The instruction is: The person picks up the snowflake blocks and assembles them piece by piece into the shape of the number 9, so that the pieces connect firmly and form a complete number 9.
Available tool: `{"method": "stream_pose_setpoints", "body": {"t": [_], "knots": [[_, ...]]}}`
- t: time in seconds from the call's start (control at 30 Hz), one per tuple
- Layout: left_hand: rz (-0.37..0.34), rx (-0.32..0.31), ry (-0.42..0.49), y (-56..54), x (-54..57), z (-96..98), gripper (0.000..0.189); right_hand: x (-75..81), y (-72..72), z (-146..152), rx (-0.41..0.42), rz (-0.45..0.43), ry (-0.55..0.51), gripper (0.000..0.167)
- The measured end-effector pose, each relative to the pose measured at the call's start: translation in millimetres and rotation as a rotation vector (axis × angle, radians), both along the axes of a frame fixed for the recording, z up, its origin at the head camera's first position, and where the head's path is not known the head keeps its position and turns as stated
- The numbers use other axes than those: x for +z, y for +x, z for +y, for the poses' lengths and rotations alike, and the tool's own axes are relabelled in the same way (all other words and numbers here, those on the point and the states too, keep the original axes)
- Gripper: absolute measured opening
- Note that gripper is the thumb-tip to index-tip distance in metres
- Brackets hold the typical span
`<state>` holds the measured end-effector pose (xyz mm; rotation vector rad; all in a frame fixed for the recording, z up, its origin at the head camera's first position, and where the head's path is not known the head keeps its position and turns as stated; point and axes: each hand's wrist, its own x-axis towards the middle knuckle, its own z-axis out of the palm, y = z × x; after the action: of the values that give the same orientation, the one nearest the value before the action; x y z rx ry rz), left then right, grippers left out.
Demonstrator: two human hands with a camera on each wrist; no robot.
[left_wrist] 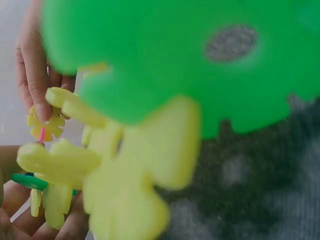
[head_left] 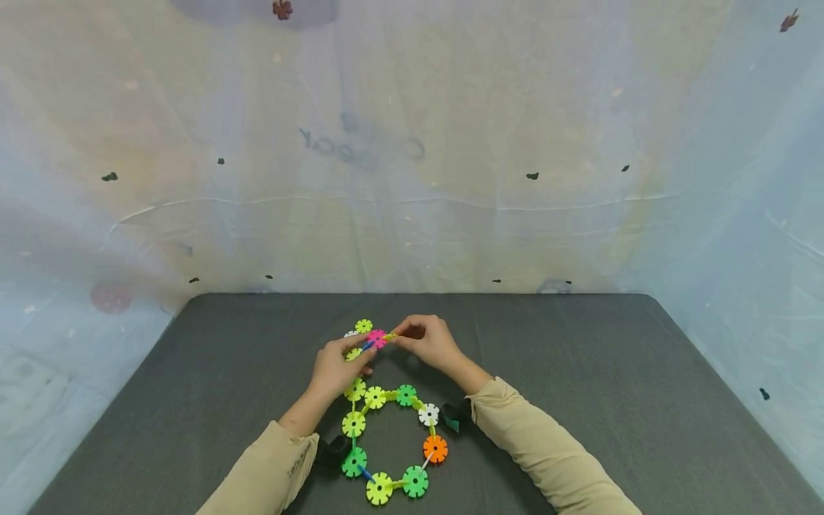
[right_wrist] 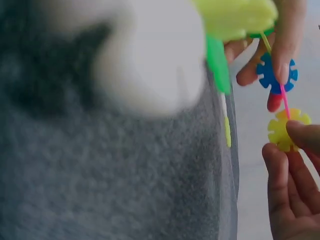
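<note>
My left hand (head_left: pixel 336 368) pinches a blue notched snowflake disc (right_wrist: pixel 270 75), part of a linked chain. A pink disc (head_left: pixel 377 338) slots into it, seen edge-on in the right wrist view. On the pink disc's other side is a yellow disc (right_wrist: pixel 284 131), gripped between the thumb and fingers of my right hand (head_left: pixel 426 340). Yellow discs (head_left: pixel 363 326) and part of a white disc show behind my left hand. Large blurred green (left_wrist: pixel 150 65) and yellow discs hide much of the left wrist view.
Nearer the table's front lies a ring of linked discs, including a white one (head_left: pixel 428 414), an orange one (head_left: pixel 435 448) and several green and yellow ones. The ring sits between my forearms on the dark grey table (head_left: pixel 566 372). A pale sheet (head_left: pixel 450 243) hangs behind.
</note>
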<state>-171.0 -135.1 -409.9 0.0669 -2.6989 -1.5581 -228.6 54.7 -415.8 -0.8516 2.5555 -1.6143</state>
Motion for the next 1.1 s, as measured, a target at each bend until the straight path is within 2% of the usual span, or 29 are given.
{"method": "stream_pose_setpoints", "body": {"t": [0.27, 0.43, 0.6, 0.8, 1.1], "knots": [[-0.040, 0.018, 0.077, 0.8, -2.4, -5.3, 0.041, 1.4, -9.6, 2, 0.164, -0.146, -0.030, 0.025], [-0.051, 0.028, 0.075, 2.3, -2.8, -6.5, 0.041, 3.8, -17.7, -2, 0.105, -0.215, 0.002, 0.026], [-0.053, 0.040, 0.070, 3.5, -2.4, -6.8, 0.040, 2.6, -30.1, -12, 0.082, -0.209, 0.133, 0.025], [-0.046, 0.018, 0.075, 5.2, -3.5, -4.1, 0.041, -1.4, -44.1, -21, 0.172, -0.204, 0.242, 0.029], [-0.034, 0.005, 0.078, 7.2, -4.2, -1.9, 0.041, -6.4, -54.1, -29, 0.279, -0.112, 0.324, 0.039]]}}
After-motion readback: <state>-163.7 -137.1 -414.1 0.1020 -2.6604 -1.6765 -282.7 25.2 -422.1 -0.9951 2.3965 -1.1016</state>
